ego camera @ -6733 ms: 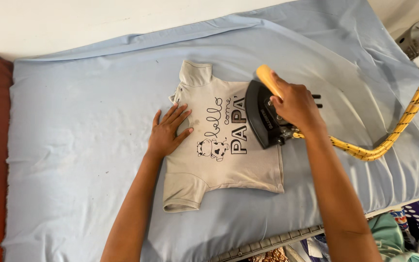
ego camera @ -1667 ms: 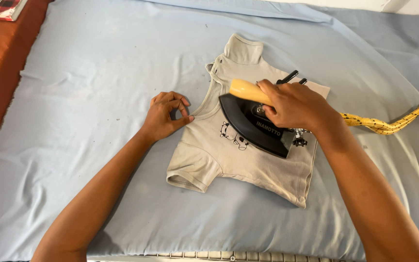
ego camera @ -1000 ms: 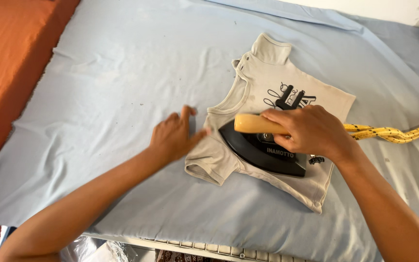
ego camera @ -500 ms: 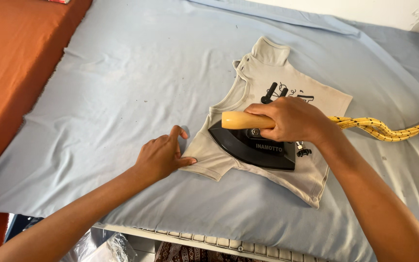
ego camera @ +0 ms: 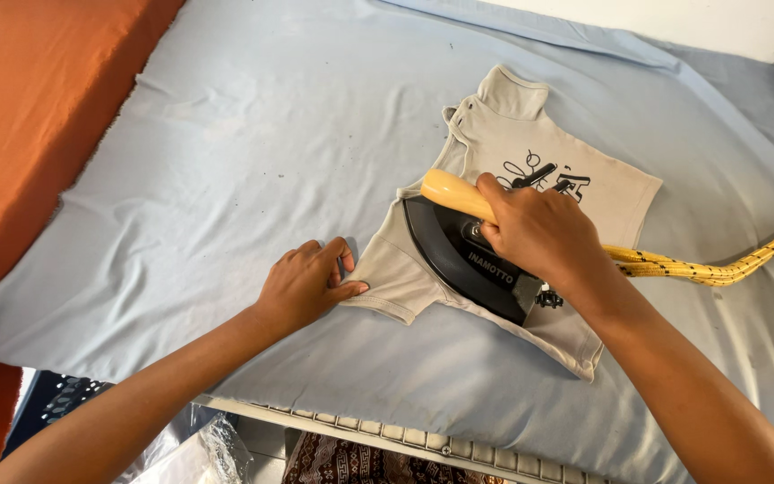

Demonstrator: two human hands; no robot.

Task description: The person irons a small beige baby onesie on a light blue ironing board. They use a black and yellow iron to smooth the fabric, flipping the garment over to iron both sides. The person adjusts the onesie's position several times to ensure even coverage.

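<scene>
A small beige T-shirt (ego camera: 575, 193) with a black print lies flat on the light blue sheet (ego camera: 244, 152). My right hand (ego camera: 544, 235) grips the yellow wooden handle of a black iron (ego camera: 459, 255), which rests on the shirt's left half near the sleeve. My left hand (ego camera: 308, 285) presses down at the edge of that sleeve, fingers curled, thumb touching the fabric. A yellow braided cord (ego camera: 718, 267) runs from the iron off to the right.
An orange cloth (ego camera: 38, 116) covers the surface at the left. Below the sheet's near edge show a white wire rack (ego camera: 387, 435), a clear plastic bag (ego camera: 199, 453) and patterned fabric (ego camera: 342, 459).
The iron has slid from the shirt's print down toward its left sleeve. My left hand moved from the shirt's side to the sleeve edge. The camera view shifted.
</scene>
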